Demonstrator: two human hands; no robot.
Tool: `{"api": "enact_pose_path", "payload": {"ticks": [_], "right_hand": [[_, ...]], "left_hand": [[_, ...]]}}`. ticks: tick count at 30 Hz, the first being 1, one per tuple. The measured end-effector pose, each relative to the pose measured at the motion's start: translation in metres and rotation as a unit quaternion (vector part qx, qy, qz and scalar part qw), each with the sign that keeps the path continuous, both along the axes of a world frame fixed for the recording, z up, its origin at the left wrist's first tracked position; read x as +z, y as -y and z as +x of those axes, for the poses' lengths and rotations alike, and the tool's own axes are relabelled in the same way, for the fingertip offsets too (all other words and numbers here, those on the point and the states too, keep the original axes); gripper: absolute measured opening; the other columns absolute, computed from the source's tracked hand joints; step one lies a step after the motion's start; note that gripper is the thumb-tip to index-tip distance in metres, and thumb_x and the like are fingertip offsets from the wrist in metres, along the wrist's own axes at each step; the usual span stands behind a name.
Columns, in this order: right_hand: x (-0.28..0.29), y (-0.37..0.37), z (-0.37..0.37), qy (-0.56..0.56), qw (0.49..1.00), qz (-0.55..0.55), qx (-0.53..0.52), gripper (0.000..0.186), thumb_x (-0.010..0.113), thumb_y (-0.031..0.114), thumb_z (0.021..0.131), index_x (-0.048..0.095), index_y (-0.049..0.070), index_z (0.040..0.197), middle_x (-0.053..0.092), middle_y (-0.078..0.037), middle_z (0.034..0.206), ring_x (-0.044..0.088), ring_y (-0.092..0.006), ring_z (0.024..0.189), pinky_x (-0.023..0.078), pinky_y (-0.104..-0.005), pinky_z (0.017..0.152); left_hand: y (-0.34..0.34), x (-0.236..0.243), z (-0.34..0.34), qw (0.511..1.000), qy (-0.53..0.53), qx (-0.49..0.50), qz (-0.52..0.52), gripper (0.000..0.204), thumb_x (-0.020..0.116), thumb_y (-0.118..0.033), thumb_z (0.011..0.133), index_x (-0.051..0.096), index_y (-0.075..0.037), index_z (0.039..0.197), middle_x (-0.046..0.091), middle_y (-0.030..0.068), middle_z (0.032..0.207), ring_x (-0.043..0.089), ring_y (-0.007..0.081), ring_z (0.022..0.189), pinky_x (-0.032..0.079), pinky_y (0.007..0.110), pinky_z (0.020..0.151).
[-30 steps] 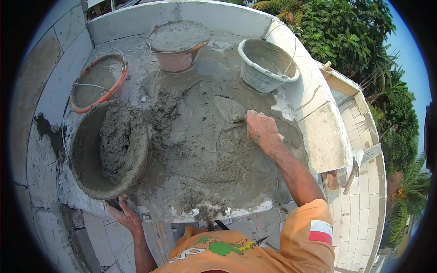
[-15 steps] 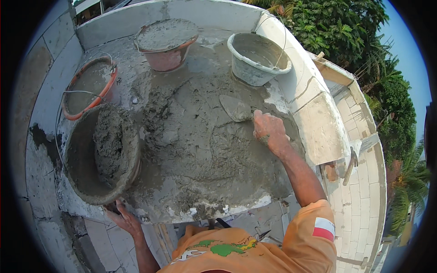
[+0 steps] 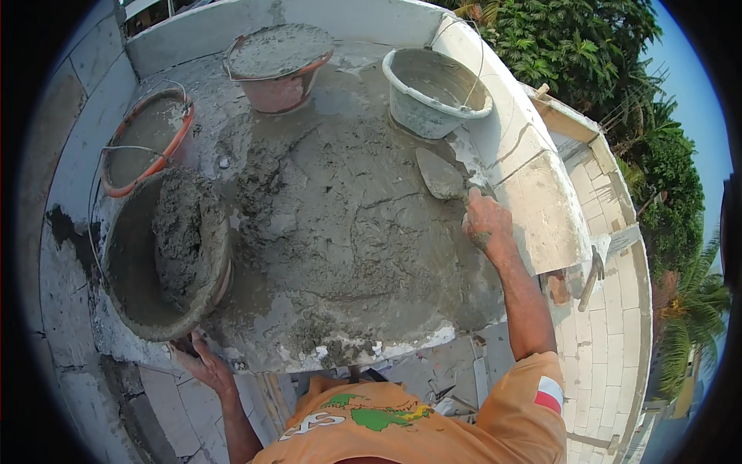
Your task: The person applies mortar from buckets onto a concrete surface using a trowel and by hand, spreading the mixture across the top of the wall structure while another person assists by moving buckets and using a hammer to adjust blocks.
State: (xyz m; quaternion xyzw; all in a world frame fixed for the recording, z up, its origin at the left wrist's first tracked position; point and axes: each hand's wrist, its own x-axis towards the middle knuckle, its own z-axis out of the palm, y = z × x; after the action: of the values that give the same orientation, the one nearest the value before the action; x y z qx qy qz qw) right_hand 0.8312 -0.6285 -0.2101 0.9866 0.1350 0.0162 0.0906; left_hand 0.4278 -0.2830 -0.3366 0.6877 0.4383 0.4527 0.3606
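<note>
My right hand (image 3: 488,223) is closed around the handle of a pointing trowel (image 3: 439,173). Its grey-coated blade points up and left, over the wet mortar (image 3: 340,209) near the right wall. At the lower left, my left hand (image 3: 205,365) presses against the near lower edge of a large mortar-coated bucket (image 3: 124,263). Its thumb shows, while the fingertips are partly hidden by the bucket. That bucket leans with its mouth toward me, and a thick lump of mortar (image 3: 185,240) clings inside its right side.
An orange-rimmed bucket (image 3: 180,141) stands at left, a reddish bucket (image 3: 282,94) full of grey mix at the back, and a pale bucket (image 3: 425,120) at back right. Low block walls (image 3: 533,185) enclose the slab. A hammer (image 3: 592,278) hangs at the right edge.
My right hand has moved the trowel to the right across the mortar, closer to the right wall. My left hand stays at the leaning bucket. The whole view has shifted slightly.
</note>
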Motion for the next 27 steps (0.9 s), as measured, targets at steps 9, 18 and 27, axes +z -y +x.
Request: {"api": "enact_pose_path", "payload": {"ticks": [9,18,27], "right_hand": [[0.000,0.036,0.026,-0.017,0.999,-0.032,0.007,0.030,0.071,0.016,0.080,0.057,0.002,0.102,0.070,-0.023,0.095,0.069,-0.0381,0.091,0.056,-0.0446,0.075],[-0.008,-0.051,-0.029,-0.082,0.988,-0.038,0.126,0.027,0.068,0.015,0.081,0.053,0.002,0.099,0.068,-0.023,0.090,0.069,-0.0396,0.090,0.055,-0.0479,0.075],[0.006,-0.036,-0.037,-0.139,0.984,-0.042,0.105,0.035,0.069,0.015,0.083,0.046,0.004,0.107,0.067,-0.023,0.090,0.065,-0.0425,0.094,0.051,-0.0523,0.078]], "left_hand": [[-0.005,-0.004,-0.001,0.998,-0.037,0.037,0.040,0.058,0.054,-0.025,0.101,0.036,0.013,0.142,0.044,0.0256,0.142,0.042,0.0338,0.130,0.029,0.040,0.111],[0.000,0.000,-0.002,0.999,-0.006,0.039,0.015,0.061,0.059,-0.027,0.099,0.037,0.011,0.142,0.045,0.0239,0.141,0.043,0.0316,0.130,0.030,0.039,0.111],[-0.006,-0.003,-0.004,0.999,-0.032,0.037,0.009,0.059,0.055,-0.024,0.101,0.033,0.009,0.144,0.042,0.0201,0.145,0.040,0.0278,0.133,0.030,0.036,0.111]]}}
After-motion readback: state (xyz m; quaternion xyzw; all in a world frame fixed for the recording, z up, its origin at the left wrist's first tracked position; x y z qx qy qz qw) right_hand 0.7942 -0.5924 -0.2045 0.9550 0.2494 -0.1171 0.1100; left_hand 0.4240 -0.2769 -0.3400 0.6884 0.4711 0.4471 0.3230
